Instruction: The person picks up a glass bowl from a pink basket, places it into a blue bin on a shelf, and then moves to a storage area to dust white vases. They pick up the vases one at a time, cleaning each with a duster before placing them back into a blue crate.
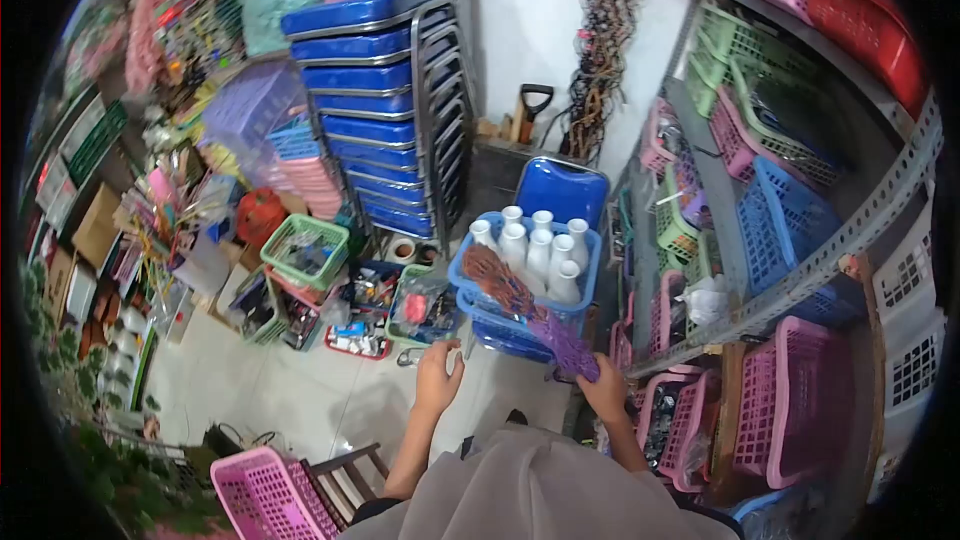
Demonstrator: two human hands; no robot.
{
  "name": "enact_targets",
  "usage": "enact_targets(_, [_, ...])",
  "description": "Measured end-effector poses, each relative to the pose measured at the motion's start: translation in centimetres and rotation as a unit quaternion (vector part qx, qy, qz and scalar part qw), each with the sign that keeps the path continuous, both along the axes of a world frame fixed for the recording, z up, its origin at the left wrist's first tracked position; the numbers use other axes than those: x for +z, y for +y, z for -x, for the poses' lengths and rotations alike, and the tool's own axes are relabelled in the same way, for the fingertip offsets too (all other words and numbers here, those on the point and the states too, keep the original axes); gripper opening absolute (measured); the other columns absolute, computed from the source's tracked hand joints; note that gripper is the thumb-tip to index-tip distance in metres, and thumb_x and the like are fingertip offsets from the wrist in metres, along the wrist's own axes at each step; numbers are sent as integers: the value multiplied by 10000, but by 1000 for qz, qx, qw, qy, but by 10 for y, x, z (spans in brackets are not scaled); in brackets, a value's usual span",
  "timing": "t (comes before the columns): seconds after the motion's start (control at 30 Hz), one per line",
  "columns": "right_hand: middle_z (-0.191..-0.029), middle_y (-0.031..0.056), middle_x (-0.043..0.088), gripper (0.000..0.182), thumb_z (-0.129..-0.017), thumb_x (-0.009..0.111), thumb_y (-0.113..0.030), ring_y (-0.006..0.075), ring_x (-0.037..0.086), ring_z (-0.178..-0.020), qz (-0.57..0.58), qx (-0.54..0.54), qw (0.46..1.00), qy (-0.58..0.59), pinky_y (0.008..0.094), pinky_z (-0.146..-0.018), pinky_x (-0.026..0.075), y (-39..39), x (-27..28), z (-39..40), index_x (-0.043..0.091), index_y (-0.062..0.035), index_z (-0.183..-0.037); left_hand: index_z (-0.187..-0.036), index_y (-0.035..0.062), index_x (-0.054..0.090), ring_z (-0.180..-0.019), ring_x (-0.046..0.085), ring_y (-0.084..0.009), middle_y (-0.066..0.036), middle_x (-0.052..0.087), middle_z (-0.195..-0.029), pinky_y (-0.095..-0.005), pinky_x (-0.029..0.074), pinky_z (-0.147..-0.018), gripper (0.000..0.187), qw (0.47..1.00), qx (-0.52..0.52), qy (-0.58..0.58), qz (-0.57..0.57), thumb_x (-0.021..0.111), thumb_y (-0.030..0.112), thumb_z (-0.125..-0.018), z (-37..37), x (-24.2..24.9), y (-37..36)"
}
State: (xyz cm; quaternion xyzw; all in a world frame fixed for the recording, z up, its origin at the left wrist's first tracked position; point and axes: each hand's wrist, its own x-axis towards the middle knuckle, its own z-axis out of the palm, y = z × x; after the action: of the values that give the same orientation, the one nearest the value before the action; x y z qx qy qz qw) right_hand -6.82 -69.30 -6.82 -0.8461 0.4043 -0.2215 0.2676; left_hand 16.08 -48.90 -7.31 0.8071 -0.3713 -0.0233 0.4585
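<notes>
My right hand (602, 395) is closed around the purple end of a long bundle of thin strands (515, 305), brown at its far end. I cannot make out its exact kind. The bundle slants across the front of a blue plastic basket (592, 275), which holds several white bottle-shaped vases (540, 250). To the left of the basket my left hand (438, 380) hangs over the floor, thumb and fingers apart, holding nothing.
Stacked blue chairs (365, 105) rise behind. On the right, metal shelves (780, 290) carry plastic baskets. Small baskets, including a green basket (305, 250), and loose goods crowd the left. A pink basket (265, 495) stands near front left.
</notes>
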Motion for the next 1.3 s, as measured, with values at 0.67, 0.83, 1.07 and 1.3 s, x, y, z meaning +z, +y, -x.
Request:
enact_targets(0.67, [-1009,220,582,491,-646,711,-191,383,578,-941,-136,-202,967,-74,405,-827,456,-106,4,-50,574,44,-1054,-1138,-30,506,-975,571,-380,-222,587,-1055,-419,465,-830,672,973,-198,76,-86,780,349,-655,-51,-157,-312])
enact_targets(0.83, [-983,213,608,508,-647,714,-183,356,609,-912,-102,-261,956,-84,386,-805,470,-119,-23,-60,569,54,-1072,-1090,22,568,-980,594,-356,-187,631,-1025,-428,468,-815,559,936,-294,190,-37,783,322,-671,-52,-137,-331])
enact_targets(1.07, [-870,211,643,475,-688,698,-189,304,637,-796,-81,-359,924,-109,373,-745,483,-130,-36,-78,568,46,-1079,-1141,20,567,-1023,591,-297,-171,628,-1061,-383,451,-872,516,916,-358,182,-7,747,283,-735,-63,-107,-335])
enact_targets(1.3, [-884,212,620,433,-697,696,-165,283,617,-831,-100,-324,922,-186,355,-758,469,-129,-15,-116,572,36,-1060,-1232,45,494,-1058,540,-213,-116,569,-1156,-352,413,-924,446,804,-312,499,89,590,309,-887,-132,-37,-348])
